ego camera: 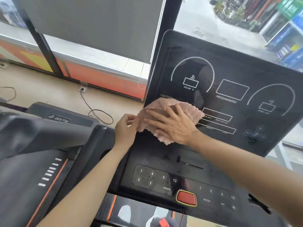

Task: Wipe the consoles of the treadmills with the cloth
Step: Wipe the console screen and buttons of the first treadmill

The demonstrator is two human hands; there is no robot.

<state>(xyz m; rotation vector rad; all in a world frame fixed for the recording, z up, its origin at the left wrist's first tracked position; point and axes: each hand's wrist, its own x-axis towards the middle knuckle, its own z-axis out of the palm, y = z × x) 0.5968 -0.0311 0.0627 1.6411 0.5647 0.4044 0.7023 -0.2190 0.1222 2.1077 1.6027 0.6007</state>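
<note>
Cloth point(192, 113), pink and nubbly, lies against the lower left corner of the console's point(155, 153) upright display panel point(229, 63) and spills a little past the panel's left edge.

Our right hand point(172, 126) lies flat on top of it. Its fingers are straight, spread and pointing left, and the palm presses the fabric to the panel. Our left hand point(125, 130) is at the cloth's left edge, fingers curled, pinching the hem between thumb and fingertips. Both forearms are bare and come up from the bottom of the view.

Panel notes:
- Black face with white arcs and boxes, lettered "INCLINE %" and "PROGAM/MODE".
- "CAUTION" shows just above the cloth.
- Small round buttons sit low on the right, too blurred for us to read.

Below the panel, on the console's lower deck, we see a keypad point(152, 176) marked 3, 6, 9, 12 and PROG, its surface spotted and smeared. Right of it is a red button point(186, 197) with a yellow rim, then further numbers and "MODE".

To our left stands a second treadmill point(49, 141), dark grey with an orange stripe. Beyond it, on the beige floor point(41, 86), a black cable point(96, 109) loops away from a socket point(82, 89). A grey blind point(91, 22) hangs at the window point(213, 17), with a street visible through the glass.
</note>
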